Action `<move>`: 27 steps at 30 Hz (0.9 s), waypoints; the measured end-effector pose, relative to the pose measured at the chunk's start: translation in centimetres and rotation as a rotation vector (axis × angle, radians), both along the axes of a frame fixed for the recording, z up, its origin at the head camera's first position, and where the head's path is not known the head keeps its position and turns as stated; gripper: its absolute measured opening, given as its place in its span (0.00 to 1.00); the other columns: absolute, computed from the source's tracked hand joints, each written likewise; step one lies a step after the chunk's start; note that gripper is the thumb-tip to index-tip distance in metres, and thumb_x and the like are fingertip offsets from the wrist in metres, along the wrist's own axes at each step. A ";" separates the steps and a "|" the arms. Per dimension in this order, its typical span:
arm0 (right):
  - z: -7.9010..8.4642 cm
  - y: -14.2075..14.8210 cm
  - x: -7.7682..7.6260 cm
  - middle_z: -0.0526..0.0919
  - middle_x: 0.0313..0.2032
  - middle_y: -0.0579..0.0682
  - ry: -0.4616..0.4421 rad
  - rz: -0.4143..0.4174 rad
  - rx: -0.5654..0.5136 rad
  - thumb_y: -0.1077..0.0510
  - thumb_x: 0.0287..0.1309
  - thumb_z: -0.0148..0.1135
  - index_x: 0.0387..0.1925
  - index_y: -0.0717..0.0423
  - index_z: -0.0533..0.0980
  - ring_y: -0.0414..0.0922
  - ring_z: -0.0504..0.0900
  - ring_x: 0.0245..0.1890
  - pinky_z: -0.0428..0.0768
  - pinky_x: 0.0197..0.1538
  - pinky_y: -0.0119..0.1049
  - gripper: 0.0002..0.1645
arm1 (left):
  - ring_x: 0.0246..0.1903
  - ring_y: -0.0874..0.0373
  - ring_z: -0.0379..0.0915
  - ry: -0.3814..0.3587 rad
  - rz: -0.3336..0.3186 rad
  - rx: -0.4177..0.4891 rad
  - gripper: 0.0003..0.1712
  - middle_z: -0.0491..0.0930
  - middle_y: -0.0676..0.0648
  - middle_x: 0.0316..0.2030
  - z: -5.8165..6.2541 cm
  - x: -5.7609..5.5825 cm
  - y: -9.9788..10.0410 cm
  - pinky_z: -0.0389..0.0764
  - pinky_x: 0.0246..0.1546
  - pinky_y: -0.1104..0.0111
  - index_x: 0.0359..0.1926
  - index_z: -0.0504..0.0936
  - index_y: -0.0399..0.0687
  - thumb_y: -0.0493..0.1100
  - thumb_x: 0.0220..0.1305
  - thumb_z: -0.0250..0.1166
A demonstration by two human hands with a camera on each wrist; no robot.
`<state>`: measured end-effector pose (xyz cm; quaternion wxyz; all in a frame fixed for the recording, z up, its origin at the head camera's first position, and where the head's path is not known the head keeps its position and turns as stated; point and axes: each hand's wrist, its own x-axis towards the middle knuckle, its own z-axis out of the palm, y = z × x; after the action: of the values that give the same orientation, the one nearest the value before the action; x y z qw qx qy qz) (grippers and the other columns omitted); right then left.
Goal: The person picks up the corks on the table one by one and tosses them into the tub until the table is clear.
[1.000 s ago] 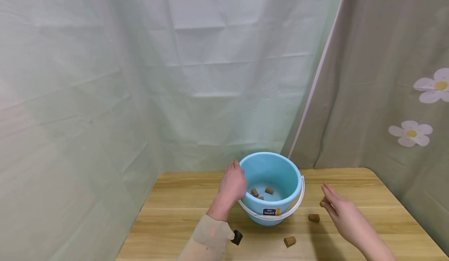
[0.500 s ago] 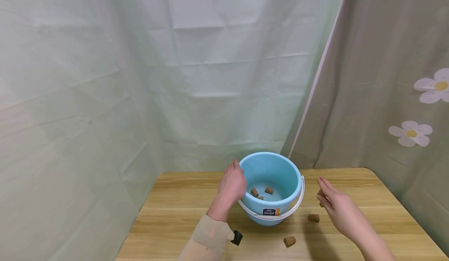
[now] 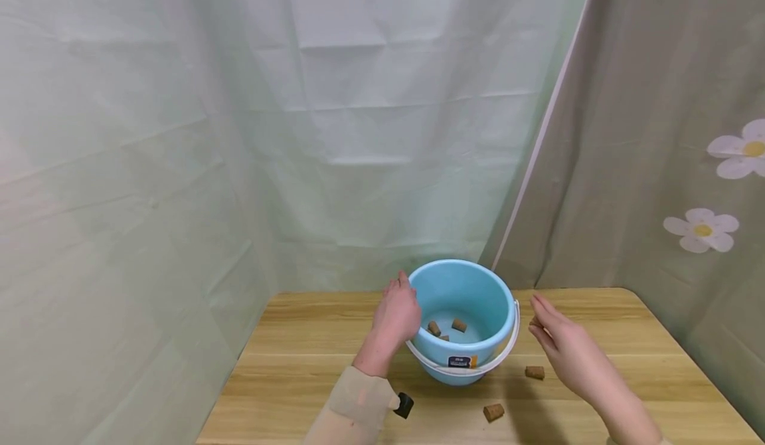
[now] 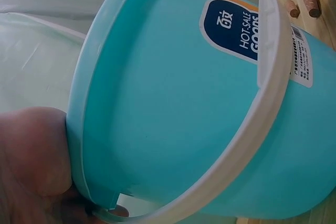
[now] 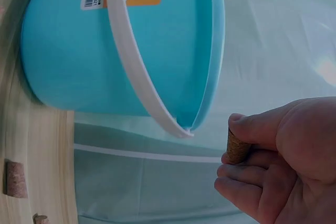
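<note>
Right grip, pinching 1 cork, has moved left nearer the bucket, left grip holding its rim, cork not yet inside.

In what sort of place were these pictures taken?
Probably a curtained-off work corner indoors; the wider room is out of view. A creased pale green curtain and a grey-brown curtain printed with white flowers border a light wood-grain table.

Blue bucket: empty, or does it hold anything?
Not empty: the head view shows three corks at the bottom of the blue bucket, one only partly visible.
</note>
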<state>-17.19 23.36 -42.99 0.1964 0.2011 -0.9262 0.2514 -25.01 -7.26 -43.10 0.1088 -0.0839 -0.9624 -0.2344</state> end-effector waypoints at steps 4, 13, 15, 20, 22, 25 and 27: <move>0.4 -0.7 -0.2 0.70 0.72 0.73 0.028 0.008 -0.011 0.66 0.73 0.65 0.72 0.76 0.69 0.69 0.80 0.63 0.79 0.61 0.66 0.32 | 0.73 0.33 0.67 0.001 0.000 -0.011 0.31 0.72 0.24 0.69 0.1 0.0 0.0 0.69 0.74 0.48 0.74 0.61 0.15 0.39 0.85 0.48; 1.2 -2.3 -0.6 0.68 0.74 0.71 0.019 0.031 -0.035 0.66 0.74 0.65 0.74 0.74 0.68 0.70 0.74 0.69 0.78 0.62 0.65 0.33 | 0.73 0.33 0.66 -0.011 -0.004 -0.010 0.31 0.70 0.24 0.71 0.0 0.0 0.0 0.68 0.75 0.48 0.74 0.60 0.15 0.39 0.85 0.49; 1.3 -2.5 -0.8 0.68 0.74 0.71 0.016 0.032 -0.034 0.66 0.74 0.65 0.74 0.73 0.67 0.70 0.73 0.69 0.77 0.63 0.65 0.33 | 0.74 0.32 0.66 -0.012 -0.003 -0.006 0.31 0.70 0.24 0.71 0.0 0.0 0.0 0.67 0.75 0.48 0.74 0.60 0.15 0.39 0.85 0.49; 1.4 -3.1 -1.2 0.69 0.73 0.71 0.030 0.053 -0.026 0.67 0.72 0.66 0.74 0.73 0.68 0.70 0.73 0.69 0.79 0.61 0.64 0.34 | 0.74 0.33 0.65 -0.015 0.001 0.011 0.31 0.70 0.23 0.70 0.0 0.0 0.0 0.67 0.76 0.48 0.75 0.60 0.15 0.39 0.85 0.49; 1.4 -3.3 -1.3 0.69 0.73 0.72 0.026 0.066 -0.030 0.67 0.72 0.66 0.74 0.74 0.68 0.70 0.74 0.68 0.80 0.60 0.63 0.33 | 0.74 0.33 0.65 -0.013 -0.002 0.007 0.31 0.70 0.23 0.70 0.0 0.0 0.0 0.67 0.75 0.48 0.75 0.60 0.16 0.39 0.85 0.49; 1.3 -3.7 -1.4 0.69 0.73 0.71 0.007 0.069 -0.030 0.66 0.73 0.66 0.74 0.73 0.68 0.68 0.76 0.68 0.81 0.59 0.62 0.33 | 0.74 0.33 0.65 -0.013 -0.004 0.000 0.31 0.70 0.23 0.70 -0.1 0.0 0.0 0.67 0.75 0.48 0.75 0.59 0.16 0.39 0.85 0.48; 1.3 -3.9 -1.5 0.68 0.74 0.71 -0.008 0.070 -0.033 0.65 0.74 0.65 0.74 0.73 0.68 0.68 0.76 0.68 0.82 0.59 0.61 0.33 | 0.74 0.33 0.65 -0.013 -0.005 -0.001 0.31 0.70 0.24 0.70 -0.1 0.0 0.0 0.67 0.75 0.48 0.75 0.59 0.16 0.39 0.85 0.48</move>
<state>-18.67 19.46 -41.66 0.1872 0.2290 -0.9151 0.2740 -25.06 -7.27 -43.16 0.1017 -0.0850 -0.9630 -0.2347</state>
